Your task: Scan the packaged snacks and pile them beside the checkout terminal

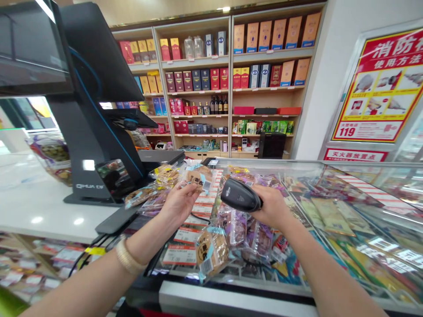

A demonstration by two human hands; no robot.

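Note:
My left hand point(180, 202) pinches a clear-wrapped round biscuit packet point(197, 176) by its lower edge, with a barcode label at the packet's right side. Just to the right, my right hand point(272, 206) is wrapped round the handle of a black barcode scanner point(239, 195), whose head points left towards the packet. Below both hands a biscuit packet with a light blue label point(212, 252) lies on the glass-topped freezer, beside several purple-trimmed packets point(259, 237). More wrapped packets point(165, 176) are piled left of my left hand.
A black checkout terminal point(95, 132) stands on the white counter point(39, 198) at the left. Orange-and-white price tags point(185, 235) lie under and beside the packets. The glass freezer point(363, 198) stretches right, with bagged goods inside. Shelves of boxes point(198, 92) stand behind.

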